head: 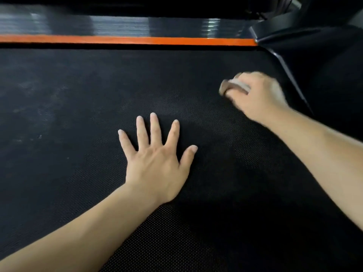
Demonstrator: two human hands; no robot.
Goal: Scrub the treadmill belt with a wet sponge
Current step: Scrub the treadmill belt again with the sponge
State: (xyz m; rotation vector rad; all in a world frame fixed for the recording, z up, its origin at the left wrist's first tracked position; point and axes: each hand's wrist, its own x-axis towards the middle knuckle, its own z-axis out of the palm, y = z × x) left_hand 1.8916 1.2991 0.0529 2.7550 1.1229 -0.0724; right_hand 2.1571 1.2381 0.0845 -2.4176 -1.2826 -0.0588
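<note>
The black textured treadmill belt point(78, 107) fills most of the view, with pale dusty smears on its left part. My left hand point(155, 161) lies flat on the belt near the middle, fingers spread and straight. My right hand point(257, 95) is farther away at the right, blurred, and grips a sponge point(233, 86) with a brownish side and a pale side. The sponge is pressed against the belt, and my fingers hide most of it.
An orange stripe point(127, 40) runs along the far edge of the belt, with a glossy dark side rail point(117, 26) behind it. A black motor cover point(318, 61) rises at the right end of the belt.
</note>
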